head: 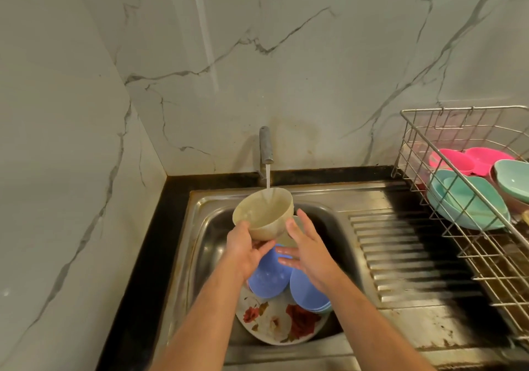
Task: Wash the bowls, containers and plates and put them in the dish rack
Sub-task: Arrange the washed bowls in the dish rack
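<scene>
Meanwhile, left hand (pixel 245 249) is gripping one cream bowl (pixel 263 213) under running tap (pixel 265 145) (right hand (pixel 307 249) spread); two blue bowls (pixel 267 279) are waiting.

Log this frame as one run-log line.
step: rinsing | left hand: holds beige bowl under tap stream | right hand: open beside it | sink: dishes left | dish rack: partly filled

Cream bowl (pixel 264 213), blue bowls (pixel 307 290), rose-patterned white plate (pixel 274 325), pink and teal dishes (pixel 469 201) racked
</scene>
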